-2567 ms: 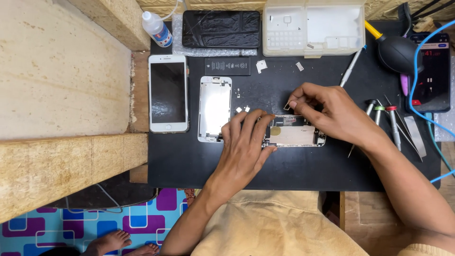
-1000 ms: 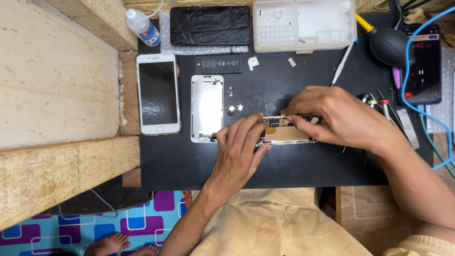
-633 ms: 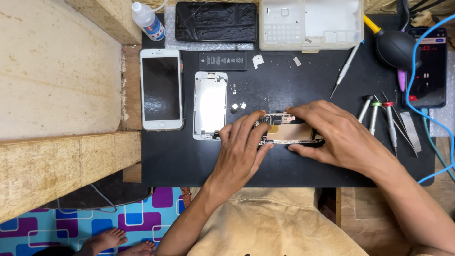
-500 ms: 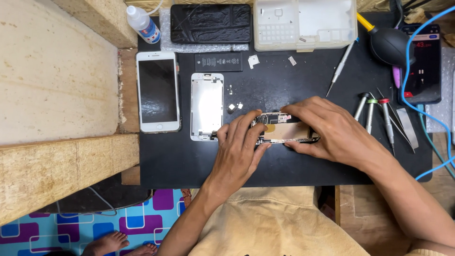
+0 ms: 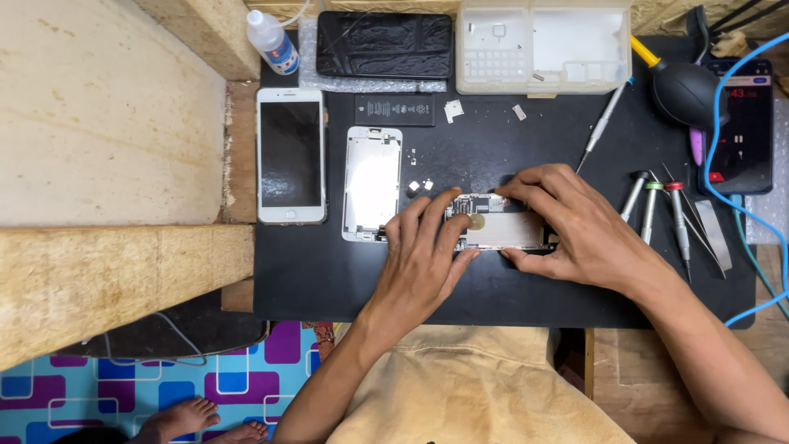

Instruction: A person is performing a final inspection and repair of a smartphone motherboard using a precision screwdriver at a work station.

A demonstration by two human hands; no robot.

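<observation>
An opened phone body (image 5: 503, 228) lies on its side in the middle of a black work mat (image 5: 329, 271), its inner parts showing. My left hand (image 5: 423, 259) rests on the body's left end with the fingers spread over it. My right hand (image 5: 575, 226) grips the right end, fingertips on the upper edge and thumb on the lower edge. Just left of my hands lies a detached screen panel (image 5: 372, 182), back side up. A white phone (image 5: 290, 154) with a dark screen lies further left.
A flat black battery (image 5: 394, 109), a clear bottle (image 5: 271, 39), a dark wrapped phone (image 5: 385, 44) and a white parts tray (image 5: 542, 45) sit at the mat's back. Screwdrivers (image 5: 657, 210), a black air blower (image 5: 686, 92), a lit phone (image 5: 744, 123) on a blue cable lie right. Wooden blocks (image 5: 107, 148) stand left.
My right hand has come down from the phone body's upper edge to grip its right end. My left hand has stayed on the left end. The view has shifted slightly.
</observation>
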